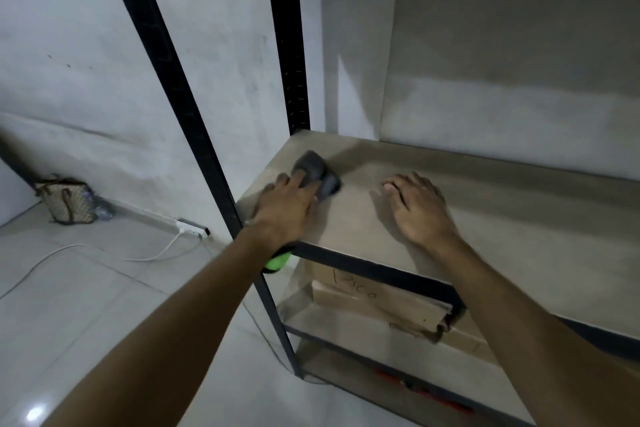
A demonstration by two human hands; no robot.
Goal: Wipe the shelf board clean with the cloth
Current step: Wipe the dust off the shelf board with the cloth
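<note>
- On the left end of the shelf board [433, 218], near the rear corner by the black upright [289, 55], lies the grey cloth [317, 173], bunched flat against the wood.
- My left hand [289, 206] lies on top of the cloth's near edge, fingers stretched forward and pressing it down rather than curling round it; I judge this flat press spreads pressure so the cloth drags dust instead of skating.
- Most of the cloth pokes out ahead of the fingertips, touching them, toward the back wall.
- My right hand [420, 208] rests palm-down on bare board, well apart from the cloth, fingers relaxed and holding nothing; I read it as a brace that steadies the rack.
- Board right of that hand looks evenly dull, so I cannot tell whether it has been wiped.
- Below, a cardboard box [377, 302] sits on the lower shelf.
</note>
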